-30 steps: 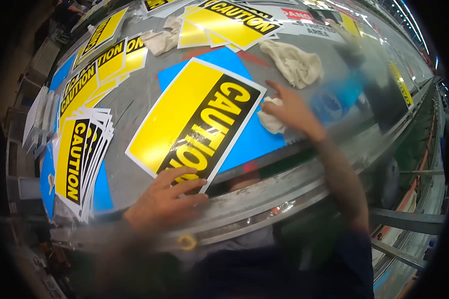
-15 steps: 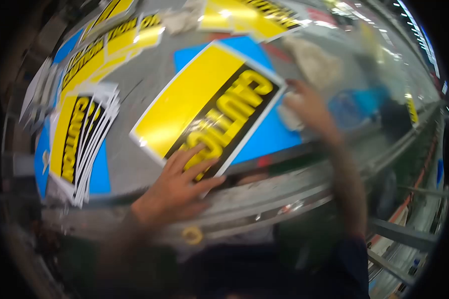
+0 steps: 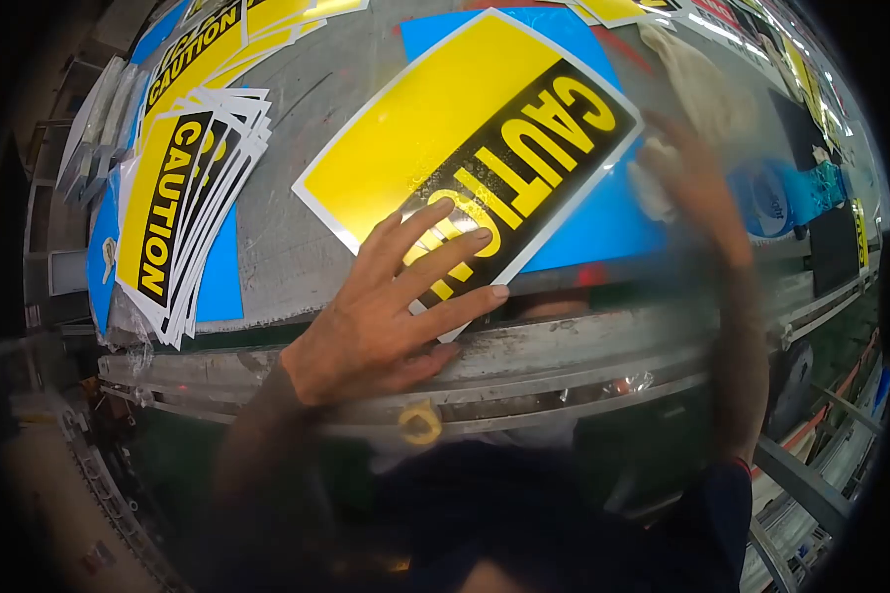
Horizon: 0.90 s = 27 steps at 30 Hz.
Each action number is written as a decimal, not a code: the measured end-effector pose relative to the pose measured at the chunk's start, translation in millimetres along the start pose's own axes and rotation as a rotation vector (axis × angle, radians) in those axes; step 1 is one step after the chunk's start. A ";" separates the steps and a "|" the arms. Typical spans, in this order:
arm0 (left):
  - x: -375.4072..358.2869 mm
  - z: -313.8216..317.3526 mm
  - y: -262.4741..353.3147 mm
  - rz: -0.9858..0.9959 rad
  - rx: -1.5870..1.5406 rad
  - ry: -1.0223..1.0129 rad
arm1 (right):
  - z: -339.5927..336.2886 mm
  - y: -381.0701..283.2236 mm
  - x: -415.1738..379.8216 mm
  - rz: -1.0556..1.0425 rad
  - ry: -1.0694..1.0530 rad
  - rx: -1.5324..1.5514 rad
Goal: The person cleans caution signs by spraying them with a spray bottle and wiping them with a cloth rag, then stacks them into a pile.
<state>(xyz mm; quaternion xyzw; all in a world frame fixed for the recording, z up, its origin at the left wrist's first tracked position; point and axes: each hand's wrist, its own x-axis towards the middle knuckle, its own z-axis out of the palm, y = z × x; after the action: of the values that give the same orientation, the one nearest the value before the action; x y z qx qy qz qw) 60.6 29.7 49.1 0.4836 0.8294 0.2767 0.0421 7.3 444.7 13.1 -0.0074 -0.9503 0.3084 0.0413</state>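
My left hand point(image 3: 371, 301) lies with fingers spread on the lower end of a yellow and black CAUTION sign point(image 3: 396, 148), covering its last letters. That sign is tilted on a blue sheet point(image 3: 588, 232) at the table's near edge. Beyond the sign's right corner, my right hand point(image 3: 697, 178) is blurred by motion, its fingers closed around a whitish wad of cloth point(image 3: 653, 183) over the blue sheet. To the left, a fanned stack of CAUTION signs point(image 3: 173, 212) rests on another blue sheet point(image 3: 218, 282).
More CAUTION signs point(image 3: 203, 49) lie at the back left. A pale cloth point(image 3: 687, 74) is at the upper right, near a clear blue plastic bag point(image 3: 766, 198). Along the front runs a metal rail point(image 3: 218, 374), with a yellow tape ring point(image 3: 420, 423) near it.
The whole view has shifted, so signs and hands sit higher and further right. My left hand stays spread on the sign; my right hand remains by the whitish cloth.
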 end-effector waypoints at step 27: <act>-16.2 2.9 -29.2 -0.796 -1.534 0.562 | -6.4 -28.7 -13.4 -0.014 -0.045 -0.044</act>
<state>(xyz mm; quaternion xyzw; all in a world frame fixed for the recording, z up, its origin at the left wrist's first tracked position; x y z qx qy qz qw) 47.4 6.5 28.9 -0.0845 0.5030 0.8256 0.2412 21.5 424.6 34.2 0.0052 -0.9576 0.2871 0.0219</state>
